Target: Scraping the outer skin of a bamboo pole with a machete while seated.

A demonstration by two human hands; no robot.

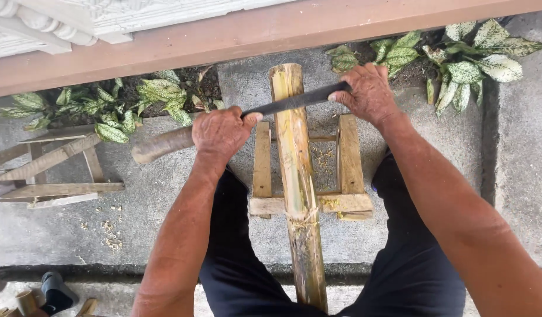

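Bamboo pole (297, 176) lies lengthwise over the middle of the low wooden stool (347, 202), its far end toward the planter edge. Your left hand (221, 134) is wrapped tight round the wooden handle (162, 144) of the long blade (294, 102). Your right hand (369, 93) presses down on the blade's tip, fingers curled over it. Blade crosses the pole near its far end, between both fists.
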